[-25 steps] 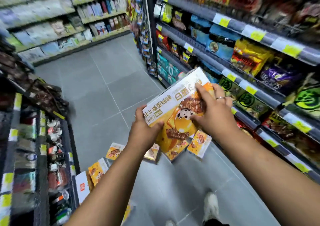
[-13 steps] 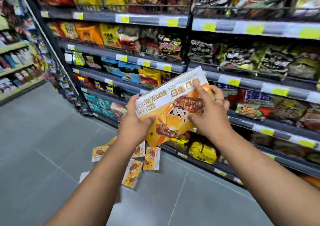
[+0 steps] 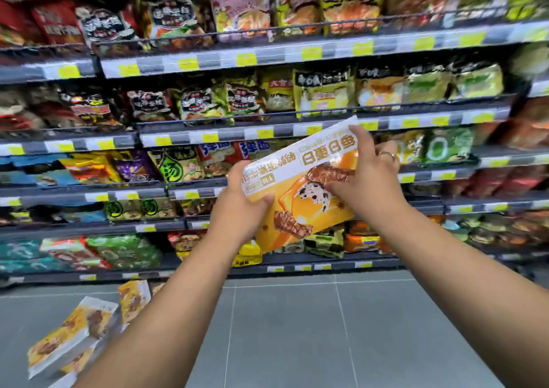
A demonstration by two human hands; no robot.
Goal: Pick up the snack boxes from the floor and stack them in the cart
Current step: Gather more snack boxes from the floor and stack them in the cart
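Observation:
I hold an orange and white snack box at chest height in front of the shelves, tilted, with its printed face toward me. My left hand grips its lower left edge, thumb on the front. My right hand, a ring on one finger, holds its upper right side with fingers curled over the top edge. Several more boxes of the same kind lie on the grey floor at the lower left, partly hidden by my left forearm. No cart is in view.
A tall shelving unit packed with snack bags and yellow price tags fills the whole background. Grey floor tiles stretch from below my arms to the base of the shelves.
My view has swung to the right, from looking down the aisle to facing the shelves. Both hands keep the same hold on the box. The floor boxes have slid to the lower left.

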